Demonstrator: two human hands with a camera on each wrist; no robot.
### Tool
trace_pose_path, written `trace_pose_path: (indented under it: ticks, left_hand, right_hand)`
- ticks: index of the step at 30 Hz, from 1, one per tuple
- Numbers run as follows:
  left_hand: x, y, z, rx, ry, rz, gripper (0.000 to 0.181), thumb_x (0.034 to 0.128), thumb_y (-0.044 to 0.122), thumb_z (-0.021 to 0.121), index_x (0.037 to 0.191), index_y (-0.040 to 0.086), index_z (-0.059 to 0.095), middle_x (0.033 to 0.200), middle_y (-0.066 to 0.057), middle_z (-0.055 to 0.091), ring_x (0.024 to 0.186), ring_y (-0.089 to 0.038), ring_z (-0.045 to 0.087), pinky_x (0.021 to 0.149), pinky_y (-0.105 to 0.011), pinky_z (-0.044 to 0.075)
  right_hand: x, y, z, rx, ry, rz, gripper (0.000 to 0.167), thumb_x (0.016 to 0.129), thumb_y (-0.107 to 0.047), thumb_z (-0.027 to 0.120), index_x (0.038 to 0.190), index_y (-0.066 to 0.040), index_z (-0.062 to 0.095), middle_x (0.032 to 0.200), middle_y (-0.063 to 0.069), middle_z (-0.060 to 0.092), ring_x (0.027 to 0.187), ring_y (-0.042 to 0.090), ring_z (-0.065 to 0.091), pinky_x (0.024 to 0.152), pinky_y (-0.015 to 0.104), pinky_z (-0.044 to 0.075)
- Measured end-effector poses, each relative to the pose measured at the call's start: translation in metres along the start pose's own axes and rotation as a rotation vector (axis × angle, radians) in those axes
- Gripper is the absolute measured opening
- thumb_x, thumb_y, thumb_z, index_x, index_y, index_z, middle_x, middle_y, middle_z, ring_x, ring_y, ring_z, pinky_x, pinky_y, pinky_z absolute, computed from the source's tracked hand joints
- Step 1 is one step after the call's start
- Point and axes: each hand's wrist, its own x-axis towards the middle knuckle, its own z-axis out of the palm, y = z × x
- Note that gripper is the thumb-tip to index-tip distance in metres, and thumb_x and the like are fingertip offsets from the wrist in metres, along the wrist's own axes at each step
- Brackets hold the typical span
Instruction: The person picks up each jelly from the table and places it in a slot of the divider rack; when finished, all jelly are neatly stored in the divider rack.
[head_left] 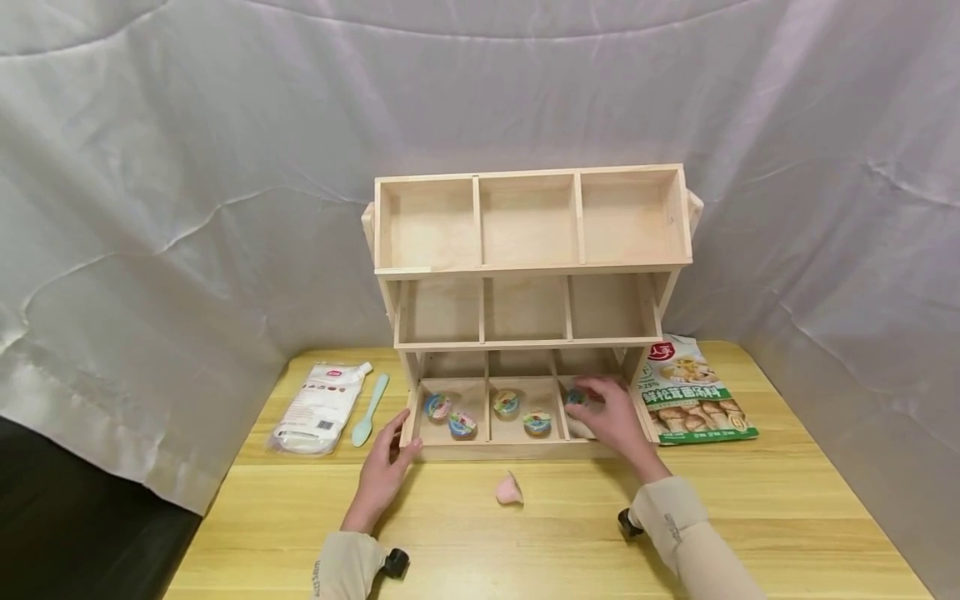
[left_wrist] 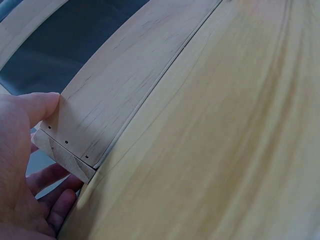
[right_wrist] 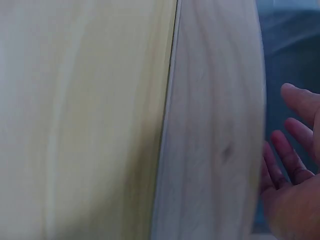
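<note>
A three-tier wooden rack (head_left: pixel 528 452) stands on the table, each tier split into three compartments. My left hand (head_left: pixel 384 477) grips its bottom left front corner, thumb on the front board's upper edge (left_wrist: pixel 95 100) and fingers around the side. Over the bottom right compartment is my right hand (head_left: pixel 615 419); in the right wrist view its fingers are apart with nothing seen between them. A small sealed jelly cup (head_left: pixel 576 397) lies by its fingertips, partly hidden. Two jelly cups (head_left: pixel 462 425) lie in the bottom left compartment, and two more (head_left: pixel 537 422) in the middle one.
A small pink cup-like piece (head_left: pixel 510 490) lies on the table (head_left: pixel 465 542) before the rack. Left of the rack are a white spouted pouch (head_left: pixel 318 408) and a pale green spoon (head_left: pixel 369 412). A green-and-white food packet (head_left: pixel 693 392) lies at its right. Grey cloth hangs behind.
</note>
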Motion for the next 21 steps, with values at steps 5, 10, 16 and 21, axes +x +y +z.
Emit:
trace_pose_path:
  ticks: [5,10,16,21]
  left_hand:
    - [0.0,0.0,0.001,0.007,0.001,0.003,0.062,0.1024,0.039,0.065,0.159,0.026,0.042,0.156,-0.014,0.048,0.137,-0.033,0.054,0.111,-0.051,0.045]
    - [0.0,0.001,0.0,0.014,0.001,0.005,0.062,0.1029,0.037,0.065,0.159,0.026,0.042,0.158,-0.015,0.047,0.137,-0.034,0.054,0.111,-0.052,0.044]
    - [0.001,0.0,0.0,0.009,0.012,0.015,0.062,0.1031,0.036,0.065,0.159,0.024,0.042,0.157,-0.015,0.047,0.138,-0.034,0.053,0.112,-0.052,0.044]
    - [0.001,0.001,0.0,-0.004,0.006,0.021,0.061,0.1032,0.035,0.065,0.159,0.023,0.042,0.157,-0.016,0.047,0.139,-0.035,0.052,0.113,-0.054,0.043]
  right_hand:
    - [-0.013,-0.021,0.004,0.03,-0.04,-0.057,0.047,0.086,-0.01,0.084,0.13,0.001,0.068,0.123,0.022,0.067,0.111,0.042,0.067,0.097,0.055,0.055]
    - [-0.025,-0.039,0.014,0.103,-0.086,-0.098,0.046,0.085,-0.005,0.084,0.128,0.001,0.069,0.12,0.022,0.068,0.108,0.041,0.067,0.097,0.056,0.055]
    - [-0.038,-0.055,0.028,0.167,-0.169,-0.104,0.043,0.087,-0.007,0.082,0.128,-0.003,0.07,0.12,0.017,0.069,0.107,0.041,0.068,0.097,0.055,0.056]
    - [-0.049,-0.061,0.038,0.155,-0.264,-0.107,0.043,0.089,-0.012,0.081,0.129,-0.006,0.07,0.123,0.01,0.069,0.11,0.035,0.069,0.1,0.048,0.056]
